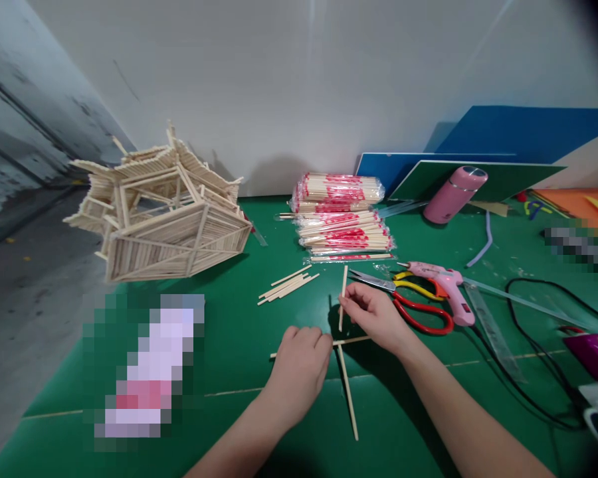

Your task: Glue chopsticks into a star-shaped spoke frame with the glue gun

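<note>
My right hand (371, 312) pinches a short wooden stick (345, 282) between thumb and fingers, its lower end just above the crossing sticks. My left hand (301, 365) is closed over a long wooden stick (353, 340) lying crosswise on the table; its ends show on both sides of the hand. From that stick another wooden stick (349, 395) runs toward me, meeting it in a T; whether they are joined I cannot tell. Several cut wooden sticks (289, 285) lie loose beyond my left hand.
On the green table (239, 438) stand a wooden stick model (179, 226) and a pink bottle (453, 196). Plastic-wrapped stick bundles (346, 229) lie at the back. Scissors (423, 315) and a corded pink glue gun (441, 282) lie right of my right hand. A blurred-out object (149, 372) is at left.
</note>
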Motion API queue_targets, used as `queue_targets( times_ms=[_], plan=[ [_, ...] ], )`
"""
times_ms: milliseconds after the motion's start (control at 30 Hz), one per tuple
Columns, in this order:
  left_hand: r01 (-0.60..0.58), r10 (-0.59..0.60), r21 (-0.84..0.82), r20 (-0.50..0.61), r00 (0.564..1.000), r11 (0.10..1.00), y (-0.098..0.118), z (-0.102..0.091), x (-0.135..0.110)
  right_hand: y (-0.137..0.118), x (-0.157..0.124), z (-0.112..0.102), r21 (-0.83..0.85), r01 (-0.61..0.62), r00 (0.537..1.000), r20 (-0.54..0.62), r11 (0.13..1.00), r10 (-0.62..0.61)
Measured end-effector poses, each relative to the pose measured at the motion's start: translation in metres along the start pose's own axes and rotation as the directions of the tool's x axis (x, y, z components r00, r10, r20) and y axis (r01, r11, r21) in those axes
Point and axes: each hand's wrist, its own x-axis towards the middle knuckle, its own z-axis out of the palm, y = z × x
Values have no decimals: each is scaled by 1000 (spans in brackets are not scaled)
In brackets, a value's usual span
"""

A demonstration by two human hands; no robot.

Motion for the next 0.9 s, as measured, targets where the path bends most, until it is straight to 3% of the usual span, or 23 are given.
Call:
queue_targets(
  times_ms=[167, 333, 400, 500, 700, 900],
  plan=[
    [-8, 8, 5, -4, 1000, 1000, -1, 0, -1, -7, -1, -5, 13, 75, 997, -21, 997, -75],
    [-8, 8, 27, -16, 1000, 1000, -1, 0, -1, -10, -1, -19, -250, 344, 938, 53, 905, -342],
    [-11, 12, 25, -24, 1000, 1000, -1, 0, -1, -8, -3, -23, -303, 405, 914, 107, 863, -391],
    [-16, 16, 21, -34, 999, 1000, -1, 0, -1, -6, -6, -24, -306, 403, 915, 145, 863, -376],
    [-29, 30, 33, -32, 999, 999, 0, 1, -1, -4, -5, -15, -215, 366, 930, 58, 905, -362],
    [-29, 30, 32, -36, 999, 999, 1, -1, -1, 1, 7, -10, -177, 371, 929, 65, 911, -366]
  ],
)
